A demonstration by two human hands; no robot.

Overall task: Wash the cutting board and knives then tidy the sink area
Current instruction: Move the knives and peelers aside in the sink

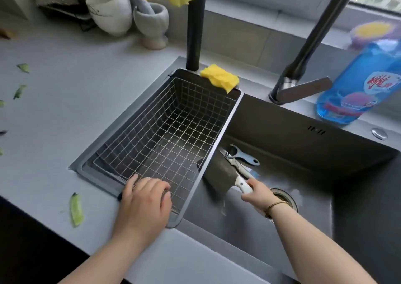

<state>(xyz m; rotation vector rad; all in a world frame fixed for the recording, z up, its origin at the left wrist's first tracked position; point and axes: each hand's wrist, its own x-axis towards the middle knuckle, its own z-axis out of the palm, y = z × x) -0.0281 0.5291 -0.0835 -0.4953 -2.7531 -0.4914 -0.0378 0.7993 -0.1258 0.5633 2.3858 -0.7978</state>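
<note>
The right hand [258, 191] is down in the sink [303, 149], fingers [249, 194] clenched round the white handle of the cleaver [219, 175]. Its dark blade runs up and left from those fingers, close to the divider wall. Just beyond the blade's far edge lie a blue-handled peeler [245, 156] and a slim tool [235, 164], scissors or a small knife, I cannot tell which. The drain [284, 197] sits right beside the wrist.

The left hand [144, 199] rests on the near rim of the wire basket [169, 131], fingers curled over the wire. A yellow sponge [220, 78] sits at the basket's far end, well away from both hands. A green peel [76, 210] lies on the counter [65, 121] left of the left hand.
</note>
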